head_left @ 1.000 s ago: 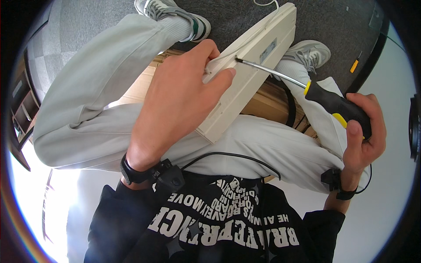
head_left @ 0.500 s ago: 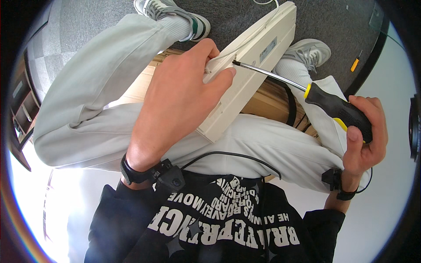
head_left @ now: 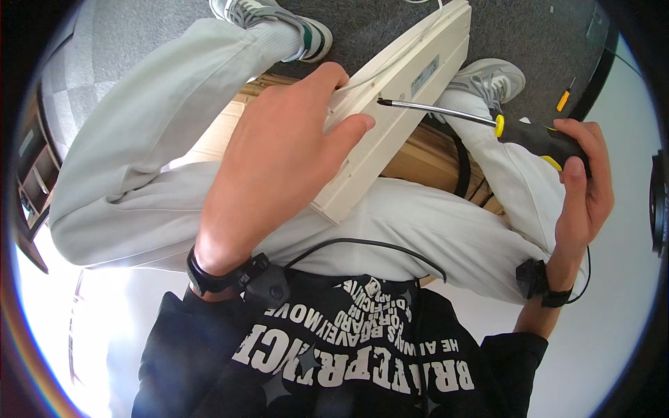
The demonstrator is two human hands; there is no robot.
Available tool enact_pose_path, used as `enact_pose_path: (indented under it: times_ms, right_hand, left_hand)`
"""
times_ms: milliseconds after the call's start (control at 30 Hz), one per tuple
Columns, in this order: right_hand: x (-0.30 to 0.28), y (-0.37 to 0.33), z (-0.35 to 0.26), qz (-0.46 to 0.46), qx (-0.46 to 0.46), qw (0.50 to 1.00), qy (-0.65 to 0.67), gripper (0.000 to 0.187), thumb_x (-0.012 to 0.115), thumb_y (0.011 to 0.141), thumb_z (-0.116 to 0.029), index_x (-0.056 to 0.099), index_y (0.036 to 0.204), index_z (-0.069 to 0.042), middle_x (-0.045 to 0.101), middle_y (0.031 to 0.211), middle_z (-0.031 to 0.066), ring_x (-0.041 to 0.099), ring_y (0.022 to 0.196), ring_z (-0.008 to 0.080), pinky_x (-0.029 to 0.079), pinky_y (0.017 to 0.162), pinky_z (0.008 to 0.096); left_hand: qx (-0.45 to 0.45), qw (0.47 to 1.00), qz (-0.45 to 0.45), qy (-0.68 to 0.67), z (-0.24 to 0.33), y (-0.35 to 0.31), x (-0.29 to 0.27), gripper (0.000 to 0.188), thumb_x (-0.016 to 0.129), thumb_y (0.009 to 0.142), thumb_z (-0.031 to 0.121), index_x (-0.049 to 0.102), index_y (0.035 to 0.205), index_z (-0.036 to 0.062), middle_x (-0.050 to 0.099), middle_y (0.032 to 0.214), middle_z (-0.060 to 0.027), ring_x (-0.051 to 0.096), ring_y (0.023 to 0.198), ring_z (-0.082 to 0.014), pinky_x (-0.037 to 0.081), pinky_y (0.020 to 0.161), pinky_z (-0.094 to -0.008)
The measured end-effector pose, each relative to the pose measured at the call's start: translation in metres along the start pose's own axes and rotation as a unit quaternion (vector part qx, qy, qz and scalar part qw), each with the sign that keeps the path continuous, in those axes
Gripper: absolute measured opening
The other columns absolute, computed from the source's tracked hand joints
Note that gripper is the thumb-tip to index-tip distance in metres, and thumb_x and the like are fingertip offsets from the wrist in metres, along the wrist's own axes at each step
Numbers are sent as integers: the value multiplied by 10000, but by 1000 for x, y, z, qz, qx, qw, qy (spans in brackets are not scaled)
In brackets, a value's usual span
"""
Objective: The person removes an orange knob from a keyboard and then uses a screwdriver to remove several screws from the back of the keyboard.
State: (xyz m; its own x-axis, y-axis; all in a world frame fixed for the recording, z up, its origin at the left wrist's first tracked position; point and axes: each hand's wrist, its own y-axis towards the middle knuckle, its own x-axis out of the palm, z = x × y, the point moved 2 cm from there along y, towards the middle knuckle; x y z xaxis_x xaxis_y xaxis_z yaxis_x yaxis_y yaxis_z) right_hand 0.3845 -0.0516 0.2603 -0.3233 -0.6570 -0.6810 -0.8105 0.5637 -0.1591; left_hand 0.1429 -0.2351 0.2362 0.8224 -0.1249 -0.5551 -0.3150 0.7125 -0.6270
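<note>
A long cream-white keyboard [head_left: 390, 129], seen from its underside with a label and a cable, slants across my lap, its lower end by my thigh. Around its left edge my left hand [head_left: 279, 150] is closed, thumb on the near face and fingertips partly hidden. My right hand [head_left: 589, 177] grips the black-and-yellow handle of a screwdriver [head_left: 536, 141] by its end. The metal shaft points left, and its dark tip is at the keyboard's underside, just right of my left thumb; whether it touches a screw I cannot tell.
A cardboard box [head_left: 411, 159] lies beneath the keyboard, between my legs. On the grey carpet [head_left: 536, 35] at the far right is a small yellow-handled screwdriver [head_left: 563, 99]. The white cable [head_left: 390, 66] runs along the keyboard. A black cord [head_left: 369, 244] crosses my lap.
The screwdriver's handle has swung up and away from me, so the shaft lies flatter. Its tip has shifted slightly right. My left hand keeps its grip on the keyboard.
</note>
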Motion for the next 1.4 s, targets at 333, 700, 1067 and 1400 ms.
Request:
enact_pose_path:
  times_ms: [333, 700, 1067, 1400]
  right_hand:
    - [-9, 7, 11, 19, 1, 999, -27, 271, 485, 982, -195, 651, 1121, -32, 569, 956, 71, 514, 806, 116, 394, 677, 219]
    - [2, 9, 16, 0, 9, 999, 49, 277, 488, 985, -215, 639, 1152, -54, 566, 984, 54, 476, 770, 82, 368, 641, 203]
    - [10, 7, 22, 1, 77, 994, 83, 280, 465, 1012, -239, 627, 1164, -69, 570, 985, 57, 480, 775, 94, 388, 675, 215]
    - [16, 8, 23, -40, 95, 990, 95, 283, 418, 1035, -206, 602, 1178, -45, 559, 1012, 55, 482, 786, 99, 405, 701, 230]
  left_hand:
    - [35, 998, 10, 46, 6, 0, 2, 312, 688, 846, 212, 597, 1082, 30, 654, 887, -202, 622, 808, -375, 480, 723, -415]
    - [17, 999, 13, 50, 5, 0, 1, 317, 690, 839, 208, 598, 1093, 44, 660, 871, -190, 626, 796, -383, 485, 711, -427]
    - [25, 998, 13, 48, 6, 0, -2, 331, 706, 834, 206, 600, 1095, 31, 667, 871, -198, 632, 792, -377, 487, 710, -424]
    - [20, 998, 13, 52, 4, 0, -1, 341, 702, 841, 215, 602, 1109, 29, 669, 896, -200, 635, 819, -370, 491, 729, -422]
